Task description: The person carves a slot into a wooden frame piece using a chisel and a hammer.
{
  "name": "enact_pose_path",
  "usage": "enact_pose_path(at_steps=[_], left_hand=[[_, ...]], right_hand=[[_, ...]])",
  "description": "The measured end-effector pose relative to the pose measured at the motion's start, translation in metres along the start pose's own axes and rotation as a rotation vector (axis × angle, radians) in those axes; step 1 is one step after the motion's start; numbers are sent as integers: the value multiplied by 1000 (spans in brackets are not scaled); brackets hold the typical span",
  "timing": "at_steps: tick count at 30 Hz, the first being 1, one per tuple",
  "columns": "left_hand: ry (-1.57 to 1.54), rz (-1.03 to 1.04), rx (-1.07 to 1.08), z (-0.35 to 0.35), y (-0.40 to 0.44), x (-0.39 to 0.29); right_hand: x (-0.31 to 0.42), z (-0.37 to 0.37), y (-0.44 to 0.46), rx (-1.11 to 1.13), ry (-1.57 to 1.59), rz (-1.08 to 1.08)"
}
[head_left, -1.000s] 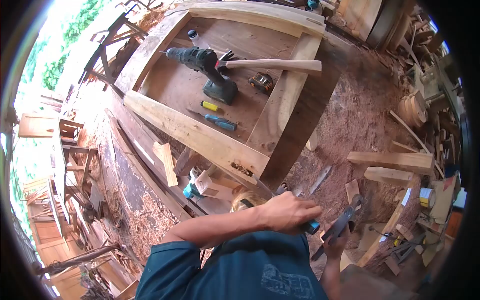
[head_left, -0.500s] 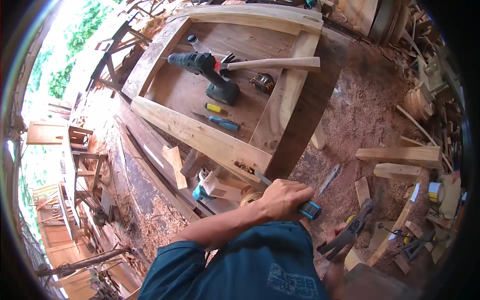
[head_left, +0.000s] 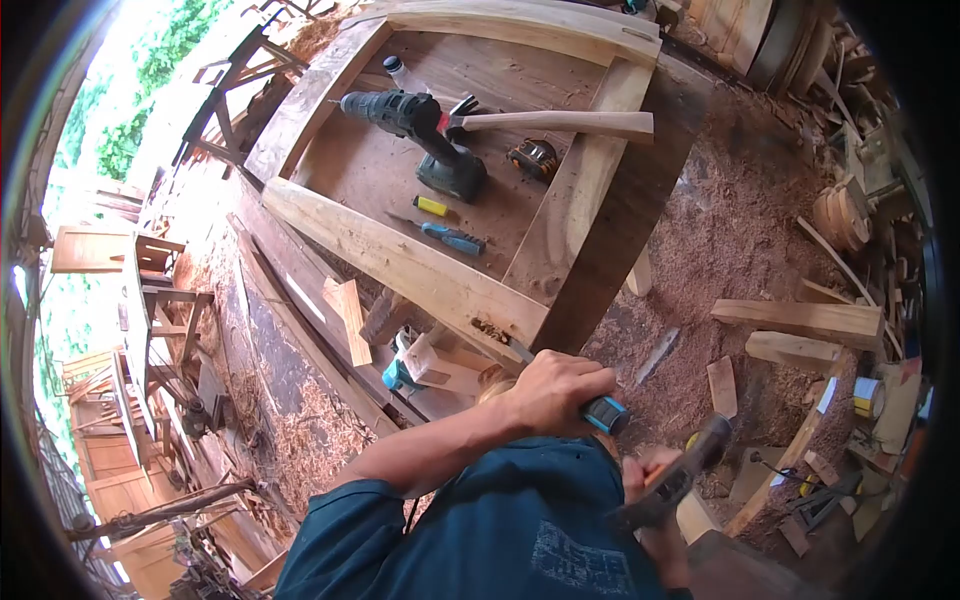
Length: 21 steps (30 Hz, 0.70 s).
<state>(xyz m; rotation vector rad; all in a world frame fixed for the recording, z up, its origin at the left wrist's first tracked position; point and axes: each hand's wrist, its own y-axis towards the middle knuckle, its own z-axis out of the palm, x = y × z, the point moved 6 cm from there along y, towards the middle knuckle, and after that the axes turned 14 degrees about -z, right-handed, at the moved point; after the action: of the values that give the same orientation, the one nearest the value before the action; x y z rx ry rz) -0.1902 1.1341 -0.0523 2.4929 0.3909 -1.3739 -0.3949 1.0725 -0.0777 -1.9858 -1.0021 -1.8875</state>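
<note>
My left hand [head_left: 562,392] is wrapped round a chisel with a blue and black handle [head_left: 606,414]. The chisel's blade [head_left: 520,350] points up and left, close to a rough notch [head_left: 490,330] in the near rail of a wooden frame [head_left: 400,262]. Lower and to the right, my right hand [head_left: 650,480] grips a dark hammer [head_left: 680,475], held away from the chisel. Part of that hand is hidden behind the hammer.
Inside the frame lie a cordless drill [head_left: 420,135], a wooden-handled hammer [head_left: 560,122], a tape measure [head_left: 533,158], a yellow marker [head_left: 432,206] and a blue-handled tool [head_left: 453,238]. Wood blocks [head_left: 800,320] lie on the shavings at right. A teal power tool [head_left: 400,370] sits below the frame.
The hammer in my right hand has swung, changed its tilt and moved slightly nearer my body. My left hand keeps its hold on the chisel near the notch. The view has shifted slightly.
</note>
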Motion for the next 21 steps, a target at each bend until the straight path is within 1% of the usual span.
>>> enact_pose_path(at_steps=[1,3,4,8,11,12,14,17,19,20,21], left_hand=[[40,-31,9,4,0,5],[115,-88,27,17,-1,16],[110,-73,14,16,2,17],[114,-64,14,19,0,19],[116,-50,5,20,1,14],[119,-39,-7,16,4,13],[122,-48,-9,17,2,12],[149,-44,-12,20,4,11],[144,-34,-7,21,5,12],[126,-30,0,22,5,13],[108,-26,6,23,6,14]], right_hand=[[-5,5,3,55,-30,-7],[-18,12,21,452,-199,-46],[-5,9,30,460,-231,-40],[-14,-16,2,47,-112,-103],[-15,7,29,510,-194,43],[-8,5,33,483,-304,-136],[10,6,40,255,-115,-80],[8,7,47,168,30,86],[5,23,61,250,15,130],[7,30,70,310,-16,48],[3,29,69,300,-50,33]])
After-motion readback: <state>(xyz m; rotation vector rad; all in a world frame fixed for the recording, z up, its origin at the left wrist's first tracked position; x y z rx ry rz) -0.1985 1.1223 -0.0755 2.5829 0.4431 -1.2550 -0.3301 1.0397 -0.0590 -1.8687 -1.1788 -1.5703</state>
